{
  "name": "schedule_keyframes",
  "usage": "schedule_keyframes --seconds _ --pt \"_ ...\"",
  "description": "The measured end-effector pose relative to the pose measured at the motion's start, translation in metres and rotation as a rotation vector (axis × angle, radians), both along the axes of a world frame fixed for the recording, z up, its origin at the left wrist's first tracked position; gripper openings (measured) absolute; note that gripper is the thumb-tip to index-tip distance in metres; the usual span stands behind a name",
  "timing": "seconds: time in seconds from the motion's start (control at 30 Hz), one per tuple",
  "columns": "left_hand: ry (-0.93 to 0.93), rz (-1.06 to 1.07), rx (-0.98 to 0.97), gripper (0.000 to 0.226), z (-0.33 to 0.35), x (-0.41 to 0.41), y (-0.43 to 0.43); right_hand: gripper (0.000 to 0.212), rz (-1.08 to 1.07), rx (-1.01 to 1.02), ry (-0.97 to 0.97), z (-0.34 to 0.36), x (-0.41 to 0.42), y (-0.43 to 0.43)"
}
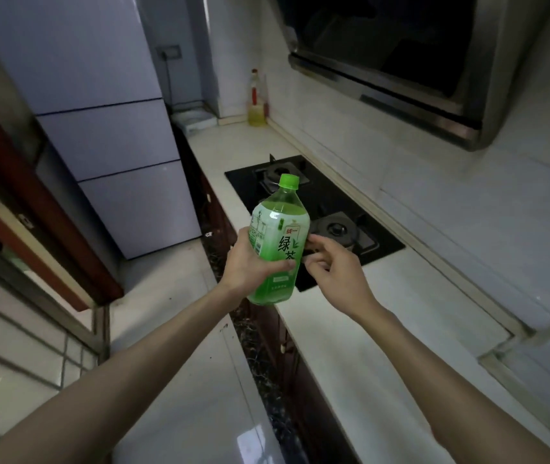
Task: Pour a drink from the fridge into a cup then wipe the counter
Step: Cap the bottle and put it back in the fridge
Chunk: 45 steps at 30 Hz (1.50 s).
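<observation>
A green tea bottle (277, 236) with a green cap, its cap on, is held upright and slightly tilted over the counter's front edge. My left hand (250, 266) grips it round the lower body, thumb across the label. My right hand (330, 262) is beside the bottle on its right, fingers loosely bent, fingertips near or just touching the label; it holds nothing. The white counter (367, 329) runs along the right. The pale fridge (109, 135) stands at the back left with its doors closed. No cup is in view.
A black two-burner gas hob (340, 209) is set into the counter behind the bottle. An oil bottle (256, 102) stands in the far corner beside a white box (196, 120). A range hood (400, 68) hangs above. A wooden door frame (32, 209) lies left.
</observation>
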<state>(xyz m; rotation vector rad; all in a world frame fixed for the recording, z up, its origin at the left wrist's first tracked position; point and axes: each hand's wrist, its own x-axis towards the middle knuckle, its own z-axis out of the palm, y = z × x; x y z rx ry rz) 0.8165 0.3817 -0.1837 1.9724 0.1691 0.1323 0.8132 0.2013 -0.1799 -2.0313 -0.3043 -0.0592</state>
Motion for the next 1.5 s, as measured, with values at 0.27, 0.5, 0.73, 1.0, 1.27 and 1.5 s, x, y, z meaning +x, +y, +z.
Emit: schedule_keyframes --seconds 0.27,0.5,0.73,1.0,1.27,1.5 --pt "0.004 0.070 -0.109 0.098 -0.005 0.008 0.115 0.040 0.092 -0.079 -0.087 0.010 0.024 0.108" --pt "-0.057 0.136 -0.157 0.087 0.000 0.015 0.237 0.047 0.193 -0.177 -0.198 0.016 0.045 0.231" --pt "-0.067 0.257 -0.175 0.074 -0.008 0.008 0.329 0.048 0.285 -0.131 -0.211 0.006 0.059 0.336" --pt "-0.057 0.416 -0.157 0.082 -0.010 0.031 0.387 0.045 0.427 -0.087 -0.214 0.001 0.105 0.399" --pt "-0.066 0.531 -0.131 0.099 0.000 0.089 0.410 0.044 0.532 -0.042 -0.225 0.006 0.186 0.430" --pt "-0.054 0.566 -0.069 0.105 0.009 0.143 0.428 0.041 0.615 -0.007 -0.251 0.013 0.256 0.447"
